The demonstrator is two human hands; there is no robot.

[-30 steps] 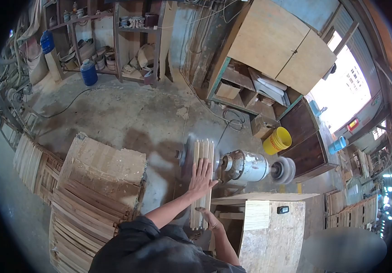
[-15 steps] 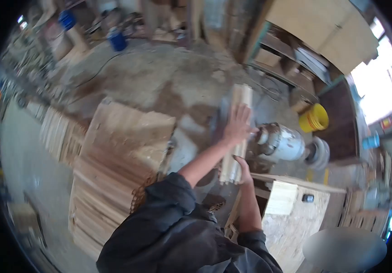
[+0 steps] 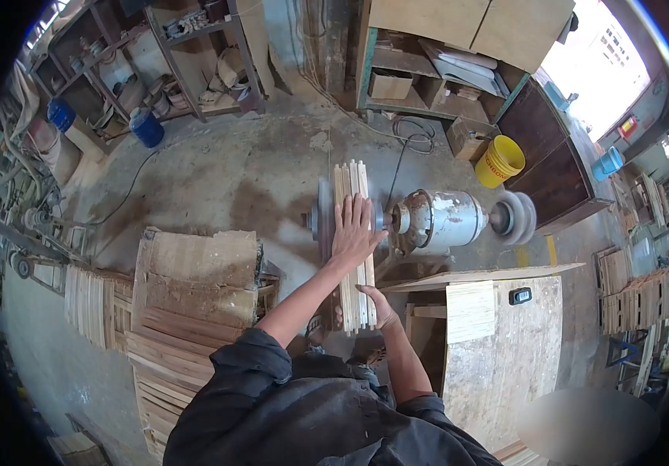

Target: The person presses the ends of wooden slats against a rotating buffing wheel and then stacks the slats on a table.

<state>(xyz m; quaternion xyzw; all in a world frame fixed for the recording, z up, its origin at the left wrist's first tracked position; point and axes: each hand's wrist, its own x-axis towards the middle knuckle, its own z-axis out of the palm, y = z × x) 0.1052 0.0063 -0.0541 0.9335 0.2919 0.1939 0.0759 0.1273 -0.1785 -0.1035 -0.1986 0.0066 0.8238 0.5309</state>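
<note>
A bundle of narrow wooden strips (image 3: 359,273) runs nearly upright in the middle of the head view. My left hand (image 3: 354,231) lies flat across its upper part, fingers stretched out. Lower down, my right hand (image 3: 379,307) grips the bundle's near end, with its thumb on top and some fingers hidden beneath. Just left of and behind the strips is a blurred round wheel (image 3: 324,221). It lines up with a worn, light-coloured motor (image 3: 449,218). Whether the strips touch the wheel is hidden.
Stacked boards (image 3: 171,353) stand at the left, under a worn panel (image 3: 194,268). On the right is a workbench (image 3: 509,365) with a small black device (image 3: 520,296). Behind are a second blurred wheel (image 3: 513,217), a yellow bucket (image 3: 500,161) and open shelves (image 3: 427,81).
The view has turned and steadied. The strips and both hands now appear further left in it, with the bundle more upright. My hands remain on the strips.
</note>
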